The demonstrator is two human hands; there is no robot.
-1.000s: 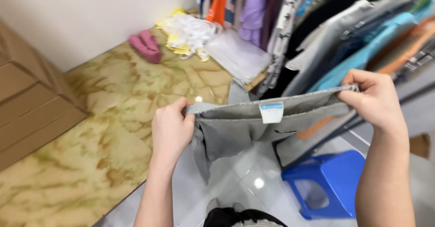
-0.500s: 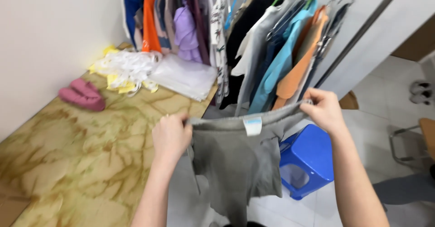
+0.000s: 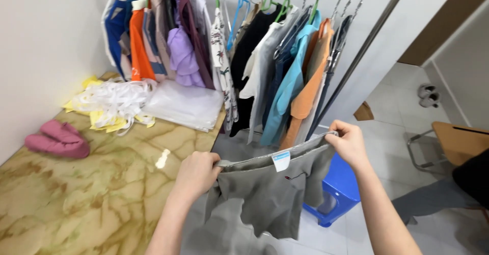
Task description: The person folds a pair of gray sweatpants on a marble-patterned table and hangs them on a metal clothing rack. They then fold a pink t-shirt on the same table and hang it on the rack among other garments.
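The marbled yellow-green stone counter (image 3: pixel 76 204) fills my seven-to-nine o'clock side, and the metal clothes rail hung with coloured shirts on wire hangers (image 3: pixel 285 66) runs across twelve o'clock. Between them, right in front of me, I hold the grey cotton shorts (image 3: pixel 265 194) stretched by the waistband, legs hanging free, a small white-and-blue label showing at the middle of the band.

My left hand (image 3: pixel 196 172) is curled closed over the band's left end at about seven o'clock of the garment; my right hand (image 3: pixel 348 143) pinches the right end at two o'clock, fingers folded tight over the cloth. Both grips look shallow, right at the hem edge, so I judge a slip from either side would let the shorts swing down and drop towards the floor.

Below my right hand, at four o'clock, stands a blue plastic stool (image 3: pixel 336 194); the hanging legs are near it and could snag on its corner. The rail clothes at twelve o'clock hang close, so a swing of the shorts might brush them.

On the counter at ten o'clock lie a stack of clear plastic bags (image 3: pixel 183 107) and a heap of white and yellow hangers (image 3: pixel 109 104); at nine o'clock, a pair of pink slippers (image 3: pixel 56 139). Cloth dragged over the counter could knock these.
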